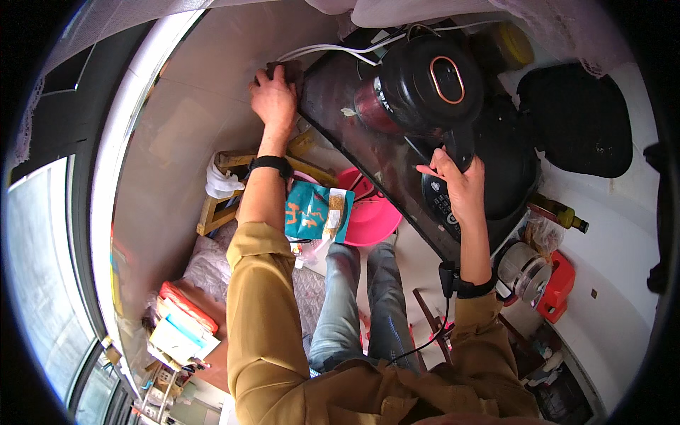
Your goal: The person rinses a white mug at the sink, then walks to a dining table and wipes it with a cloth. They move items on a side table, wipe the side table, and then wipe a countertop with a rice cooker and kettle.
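Observation:
My right hand (463, 183) is closed around the handle (460, 143) of a black-lidded jug appliance (409, 87). Its lid carries a copper-coloured oval ring, and its dark red side shows at the left. Whether its base rests on the black countertop (340, 101) is hidden. At the far left corner of that countertop, my left hand (273, 101) grips a dark brown cloth (291, 75) beside the tiled wall. Much of the cloth lies under the fingers. A black appliance with a control panel (438, 204) sits below my right hand, its lid (576, 119) raised at the right.
White cables (340, 49) run behind the jug. A yellow-lidded jar (512, 45) stands at the back. Along the right are an oil bottle (563, 212) and a glass pot (525, 271). Below lie a pink basin (372, 218), a teal pouch (313, 212) and a wooden frame (218, 212).

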Tool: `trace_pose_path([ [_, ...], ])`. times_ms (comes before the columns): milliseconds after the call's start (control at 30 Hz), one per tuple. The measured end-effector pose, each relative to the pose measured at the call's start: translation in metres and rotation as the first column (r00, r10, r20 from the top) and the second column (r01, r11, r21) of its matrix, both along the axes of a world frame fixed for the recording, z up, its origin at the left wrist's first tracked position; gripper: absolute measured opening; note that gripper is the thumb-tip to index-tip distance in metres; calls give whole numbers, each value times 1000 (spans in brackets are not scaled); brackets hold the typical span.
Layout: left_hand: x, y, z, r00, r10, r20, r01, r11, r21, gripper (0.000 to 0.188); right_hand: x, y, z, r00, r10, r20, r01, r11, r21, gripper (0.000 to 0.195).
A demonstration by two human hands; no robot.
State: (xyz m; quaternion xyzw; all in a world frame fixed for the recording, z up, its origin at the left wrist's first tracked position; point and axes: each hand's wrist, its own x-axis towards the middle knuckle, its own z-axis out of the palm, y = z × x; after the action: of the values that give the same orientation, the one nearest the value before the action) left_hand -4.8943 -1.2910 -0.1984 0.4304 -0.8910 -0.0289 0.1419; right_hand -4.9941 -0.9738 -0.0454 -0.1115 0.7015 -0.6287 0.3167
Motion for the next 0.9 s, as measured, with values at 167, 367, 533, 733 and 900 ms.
trace_pose_path([
  [167,-19,61,-2,929,-362,-75,360,932,-42,34,-2,1,4,997,-68,-23,69,997,39,10],
  [367,-79,48,-4,887,-414,-204,416,909,-39,31,4,-7,3,999,-53,2,53,998,19,10],
  [533,-19,70,3,816,-557,-156,575,810,113,46,-1,-3,4,997,-80,-22,81,996,47,10],
  [733,2,78,9,798,-594,-102,602,792,98,47,0,-8,8,995,-86,-56,90,994,60,11],
  [900,-63,28,-5,924,-333,-187,319,942,-98,41,1,-8,0,996,-82,-18,83,996,28,9],
])
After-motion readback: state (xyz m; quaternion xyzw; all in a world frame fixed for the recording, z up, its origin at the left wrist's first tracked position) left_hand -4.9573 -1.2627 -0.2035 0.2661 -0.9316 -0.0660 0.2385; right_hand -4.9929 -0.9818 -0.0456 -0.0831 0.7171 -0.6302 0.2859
